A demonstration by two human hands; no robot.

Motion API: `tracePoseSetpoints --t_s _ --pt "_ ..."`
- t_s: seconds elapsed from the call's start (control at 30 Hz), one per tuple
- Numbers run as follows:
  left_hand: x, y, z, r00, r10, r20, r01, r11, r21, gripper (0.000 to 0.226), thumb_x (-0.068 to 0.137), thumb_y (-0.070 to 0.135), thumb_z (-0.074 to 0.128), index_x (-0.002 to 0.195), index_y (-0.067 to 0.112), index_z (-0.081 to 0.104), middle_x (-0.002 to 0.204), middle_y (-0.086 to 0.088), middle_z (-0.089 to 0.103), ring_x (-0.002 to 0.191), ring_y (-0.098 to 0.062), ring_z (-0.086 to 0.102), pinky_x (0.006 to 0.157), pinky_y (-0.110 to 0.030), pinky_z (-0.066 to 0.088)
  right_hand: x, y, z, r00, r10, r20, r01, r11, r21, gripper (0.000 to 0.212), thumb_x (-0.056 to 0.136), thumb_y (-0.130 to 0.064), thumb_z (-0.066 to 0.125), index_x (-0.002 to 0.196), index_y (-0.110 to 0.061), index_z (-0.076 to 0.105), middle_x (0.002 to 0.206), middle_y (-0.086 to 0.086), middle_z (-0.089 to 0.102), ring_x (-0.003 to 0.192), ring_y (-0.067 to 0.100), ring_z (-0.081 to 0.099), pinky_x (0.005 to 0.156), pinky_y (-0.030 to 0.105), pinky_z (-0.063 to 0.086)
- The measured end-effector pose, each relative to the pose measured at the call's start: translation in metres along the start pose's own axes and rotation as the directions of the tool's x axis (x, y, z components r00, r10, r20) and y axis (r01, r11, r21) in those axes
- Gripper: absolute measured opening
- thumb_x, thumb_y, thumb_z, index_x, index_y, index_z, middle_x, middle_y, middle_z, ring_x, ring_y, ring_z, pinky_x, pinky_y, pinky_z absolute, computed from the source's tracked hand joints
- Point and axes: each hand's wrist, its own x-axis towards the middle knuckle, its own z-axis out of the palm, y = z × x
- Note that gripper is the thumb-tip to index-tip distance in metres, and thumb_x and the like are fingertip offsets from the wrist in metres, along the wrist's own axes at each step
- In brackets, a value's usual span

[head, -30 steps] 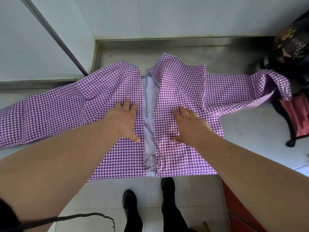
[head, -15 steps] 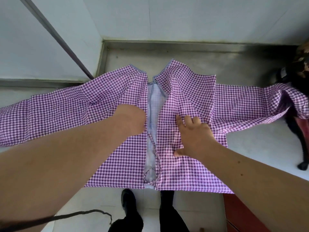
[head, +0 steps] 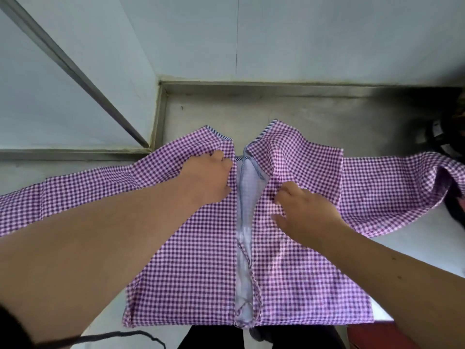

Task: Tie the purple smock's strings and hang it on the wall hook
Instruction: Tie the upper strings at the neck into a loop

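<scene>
The purple checked smock point(head: 191, 273) lies spread flat on the steel counter point(head: 221, 109), its back opening facing up and its sleeves stretched out left and right. A thin string point(head: 249, 268) runs down the pale gap between the two panels and ends in a loop near the hem. My left hand point(head: 208, 175) is curled on the left panel just below the neckline, bunching the cloth. Across the gap, my right hand point(head: 304, 210) pinches the edge of the right panel between its bent fingers and thumb.
White walls rise behind the counter, with a metal bar point(head: 75, 69) slanting down at the left. A dark object point(head: 450, 137) sits at the far right by the sleeve end. A black cable point(head: 113, 336) hangs at the bottom left. No wall hook is in view.
Both hands have slid up the panels toward the neckline. They lay flat with fingers spread, and now they are curled into the cloth at either side of the opening.
</scene>
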Motion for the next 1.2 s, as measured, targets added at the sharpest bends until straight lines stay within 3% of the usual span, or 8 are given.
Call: tracePoseSetpoints --t_s 0.17,0.3,0.4,0.5,0.67,0.83,1.03,1.2 --pt "0.025 -0.014 -0.002 0.999 -0.032 0.026 0.035 0.992 -0.123 0.068 0.09 0.055 0.062 0.148 0.025 0.044 0.17 -0.003 0.023 0.133 -0.029 0.055 0.097 -0.052 0.056 0.033 -0.007 -0.021 0.997 -0.024 -0.068 0.027 0.998 0.048 0.037 0.104 -0.042 0.047 0.138 -0.027 0.052 0.159 -0.009 0.03 0.12 0.018 0.06 0.09 0.04 0.056" --pt "0.048 -0.025 -0.005 0.998 -0.056 0.032 0.063 0.966 -0.251 0.078 0.088 0.048 0.065 0.157 0.03 0.031 0.172 -0.002 0.019 0.143 -0.029 0.047 0.108 -0.052 0.049 0.072 -0.001 -0.034 0.985 -0.058 -0.161 0.071 0.995 0.075 0.03 0.107 -0.034 0.044 0.133 -0.025 0.056 0.153 -0.01 0.041 0.115 0.022 0.063 0.09 0.044 0.057" --pt "0.06 -0.028 -0.01 0.994 -0.109 0.03 0.113 0.94 -0.322 0.076 0.089 0.047 0.066 0.155 0.027 0.035 0.158 -0.004 0.043 0.138 -0.028 0.051 0.108 -0.05 0.049 0.1 0.007 -0.042 0.976 -0.059 -0.209 0.087 0.988 0.125 0.031 0.106 -0.029 0.05 0.136 -0.025 0.054 0.152 -0.007 0.045 0.12 0.024 0.062 0.096 0.046 0.055" --pt "0.068 -0.029 -0.02 0.991 -0.131 0.033 0.135 0.953 -0.273 0.048 0.089 0.054 0.06 0.128 0.026 0.057 0.126 -0.001 0.064 0.115 -0.025 0.061 0.096 -0.046 0.054 0.122 0.012 -0.044 0.98 -0.117 -0.159 0.14 0.979 0.148 0.054 0.098 -0.017 0.063 0.147 -0.03 0.044 0.165 -0.008 0.035 0.139 0.021 0.052 0.109 0.044 0.049" --pt "0.081 -0.028 -0.037 0.938 -0.178 0.298 0.251 0.941 -0.229 0.046 0.092 0.066 0.047 0.09 0.025 0.069 0.084 0.004 0.069 0.079 -0.016 0.065 0.073 -0.036 0.055 0.15 0.02 -0.041 0.985 -0.149 -0.082 0.159 0.979 0.129 0.065 0.096 -0.022 0.07 0.152 -0.035 0.041 0.146 -0.004 0.053 0.13 0.02 0.057 0.107 0.041 0.052" --pt "0.087 -0.036 -0.042 0.88 -0.075 0.469 0.15 0.981 -0.125 0.022 0.09 0.034 0.064 0.079 0.015 0.063 0.074 0.002 0.058 0.067 -0.015 0.055 0.063 -0.033 0.045 0.161 0.025 -0.04 0.996 -0.085 -0.006 0.085 0.984 0.158 0.021 0.099 -0.032 0.057 0.118 -0.034 0.064 0.11 -0.006 0.062 0.108 0.02 0.061 0.093 0.042 0.055" --pt "0.078 -0.043 -0.053 0.853 -0.092 0.513 0.107 0.994 0.001 0.03 0.097 0.018 0.059 0.067 0.013 0.055 0.072 0.0 0.049 0.074 -0.018 0.051 0.066 -0.033 0.045 0.157 0.036 -0.054 0.984 0.095 0.148 -0.157 0.858 0.49 0.04 0.107 -0.037 0.044 0.101 -0.016 0.077 0.104 0.007 0.075 0.1 0.029 0.07 0.09 0.04 0.056" --pt "0.071 -0.051 -0.061 0.838 -0.12 0.533 0.168 0.985 -0.042 0.028 0.101 0.009 0.048 0.076 0.008 0.061 0.076 -0.005 0.051 0.074 -0.019 0.051 0.073 -0.035 0.043 0.153 0.043 -0.064 0.92 0.284 0.268 -0.391 0.647 0.655 0.038 0.109 -0.01 0.041 0.144 -0.003 0.054 0.127 0.019 0.068 0.112 0.033 0.066 0.1 0.041 0.052"
